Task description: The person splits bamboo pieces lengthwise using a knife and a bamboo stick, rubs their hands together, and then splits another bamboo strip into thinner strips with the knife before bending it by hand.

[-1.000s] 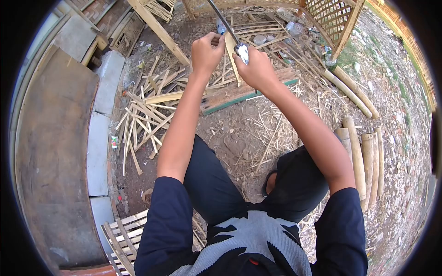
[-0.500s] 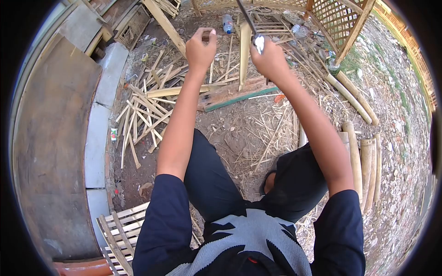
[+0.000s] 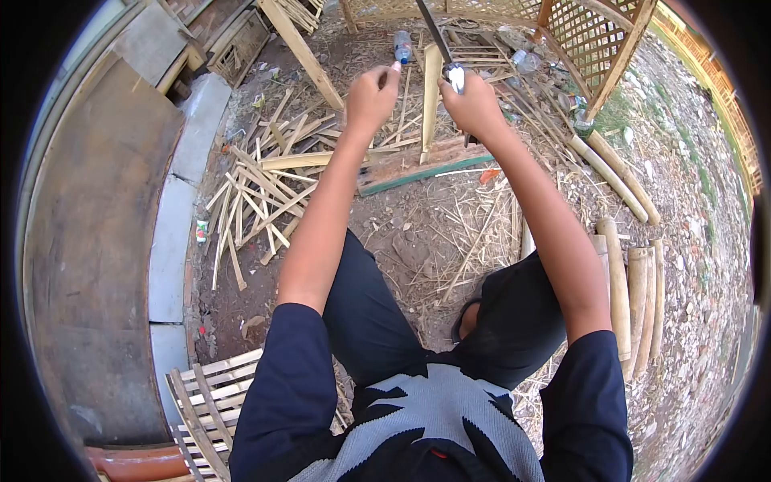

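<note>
**A slip or a topple is the danger here**

At the lower centre of the frame, the legs in dark trousers point(image 3: 373, 309) are parted, with a dark-sandalled foot point(image 3: 469, 320) just right of centre; a blade glancing off its mark could swing down toward them.

At upper centre, the left hand point(image 3: 373, 101) has its fingers curled toward the thumb; whether they meet, or pinch anything small, I cannot tell. The right hand point(image 3: 474, 103) is wrapped around the white-marked grip of a long, dark, narrow-bladed knife point(image 3: 434, 32). A loose grip might let the blade twist.

Between the hands, a flat, pale yellow bamboo strip point(image 3: 431, 96) stands nearly upright, its lower end at a weathered brown wooden plank with a green edge point(image 3: 393, 172). The left hand looks apart from it, so the narrow foot could skid and tip the strip over. A hand reaching in to catch it would come close to the edge.

Left of the plank, a tangled heap of thin, pale split sticks point(image 3: 259, 191) could snag a falling piece.
</note>
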`<move>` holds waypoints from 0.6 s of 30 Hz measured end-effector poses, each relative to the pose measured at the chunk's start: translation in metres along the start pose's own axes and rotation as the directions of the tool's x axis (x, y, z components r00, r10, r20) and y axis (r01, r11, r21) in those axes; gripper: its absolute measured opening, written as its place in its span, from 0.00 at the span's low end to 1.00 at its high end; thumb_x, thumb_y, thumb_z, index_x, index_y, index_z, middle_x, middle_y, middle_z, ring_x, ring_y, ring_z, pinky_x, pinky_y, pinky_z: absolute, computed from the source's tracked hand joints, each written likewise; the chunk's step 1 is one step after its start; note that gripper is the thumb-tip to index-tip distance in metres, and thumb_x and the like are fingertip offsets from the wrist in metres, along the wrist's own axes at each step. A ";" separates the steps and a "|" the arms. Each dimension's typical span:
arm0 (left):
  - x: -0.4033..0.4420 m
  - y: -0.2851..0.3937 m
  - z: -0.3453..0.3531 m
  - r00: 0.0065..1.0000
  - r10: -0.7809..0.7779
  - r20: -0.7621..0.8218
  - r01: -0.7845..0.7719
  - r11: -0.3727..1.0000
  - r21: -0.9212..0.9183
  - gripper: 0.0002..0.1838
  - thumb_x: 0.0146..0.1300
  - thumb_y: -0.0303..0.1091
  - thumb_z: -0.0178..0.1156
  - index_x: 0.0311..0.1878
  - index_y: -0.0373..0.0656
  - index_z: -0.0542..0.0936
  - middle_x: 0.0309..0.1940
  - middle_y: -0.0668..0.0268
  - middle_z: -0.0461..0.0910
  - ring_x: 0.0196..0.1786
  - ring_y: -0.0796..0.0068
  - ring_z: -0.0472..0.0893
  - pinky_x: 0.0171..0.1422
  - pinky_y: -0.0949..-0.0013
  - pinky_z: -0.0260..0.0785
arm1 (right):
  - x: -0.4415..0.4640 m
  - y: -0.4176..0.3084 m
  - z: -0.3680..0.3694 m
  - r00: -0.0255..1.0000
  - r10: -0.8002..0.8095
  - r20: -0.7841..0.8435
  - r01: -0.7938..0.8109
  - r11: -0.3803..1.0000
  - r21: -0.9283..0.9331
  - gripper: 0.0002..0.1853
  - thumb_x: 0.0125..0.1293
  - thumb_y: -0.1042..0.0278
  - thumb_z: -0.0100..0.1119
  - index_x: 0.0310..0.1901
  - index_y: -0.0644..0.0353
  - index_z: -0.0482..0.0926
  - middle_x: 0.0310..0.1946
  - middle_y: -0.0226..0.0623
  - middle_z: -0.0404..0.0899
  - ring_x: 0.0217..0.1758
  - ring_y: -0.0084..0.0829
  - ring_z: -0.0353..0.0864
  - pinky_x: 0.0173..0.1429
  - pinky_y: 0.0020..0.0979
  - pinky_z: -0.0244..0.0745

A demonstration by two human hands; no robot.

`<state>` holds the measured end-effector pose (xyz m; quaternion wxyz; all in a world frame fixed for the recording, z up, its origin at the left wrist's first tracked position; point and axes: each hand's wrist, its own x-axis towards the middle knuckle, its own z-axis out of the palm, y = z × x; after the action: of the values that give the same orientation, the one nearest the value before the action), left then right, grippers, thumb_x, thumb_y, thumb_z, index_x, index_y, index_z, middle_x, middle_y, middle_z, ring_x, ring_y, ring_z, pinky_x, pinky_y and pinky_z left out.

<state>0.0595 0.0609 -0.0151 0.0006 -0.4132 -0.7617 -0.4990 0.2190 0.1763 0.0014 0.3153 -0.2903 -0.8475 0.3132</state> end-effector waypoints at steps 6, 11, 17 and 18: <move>-0.039 0.047 0.035 0.773 -0.275 0.571 0.562 0.714 -0.417 0.46 0.68 0.78 0.37 0.65 0.43 0.73 0.56 0.56 0.80 0.56 0.61 0.81 0.56 0.52 0.74 | -0.004 -0.005 0.012 1.000 -0.020 -0.017 0.020 1.000 0.005 0.23 0.63 0.55 0.61 0.41 0.74 0.79 0.35 0.62 0.83 0.42 0.59 0.85 0.47 0.50 0.78; -0.059 0.078 0.028 0.711 -0.085 0.699 0.660 0.424 -0.620 0.50 0.63 0.80 0.47 0.72 0.44 0.64 0.63 0.57 0.74 0.64 0.62 0.76 0.64 0.46 0.70 | -0.004 -0.006 0.016 1.000 -0.029 -0.006 0.029 0.998 0.057 0.22 0.65 0.55 0.63 0.41 0.72 0.79 0.35 0.62 0.83 0.41 0.59 0.84 0.45 0.50 0.77; -0.054 0.080 0.039 0.761 -0.182 0.623 0.638 0.385 -0.667 0.45 0.59 0.64 0.67 0.67 0.41 0.65 0.58 0.57 0.75 0.62 0.64 0.76 0.64 0.51 0.70 | -0.006 -0.008 0.021 0.995 -0.051 -0.088 0.063 0.988 0.140 0.20 0.68 0.56 0.63 0.38 0.70 0.76 0.28 0.52 0.81 0.28 0.43 0.80 0.36 0.45 0.75; -0.053 0.084 0.036 0.775 -0.160 0.612 0.615 0.414 -0.671 0.44 0.59 0.63 0.67 0.67 0.41 0.65 0.58 0.57 0.75 0.62 0.64 0.77 0.64 0.52 0.70 | -0.005 -0.012 0.020 0.995 -0.048 -0.092 0.071 0.961 0.268 0.20 0.68 0.56 0.63 0.39 0.71 0.76 0.30 0.55 0.81 0.32 0.49 0.81 0.39 0.47 0.76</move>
<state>0.1623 0.0687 0.0092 -0.4986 -0.2681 -0.4721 -0.6757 0.2042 0.1585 -0.0035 0.3968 -0.2318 -0.7911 0.4038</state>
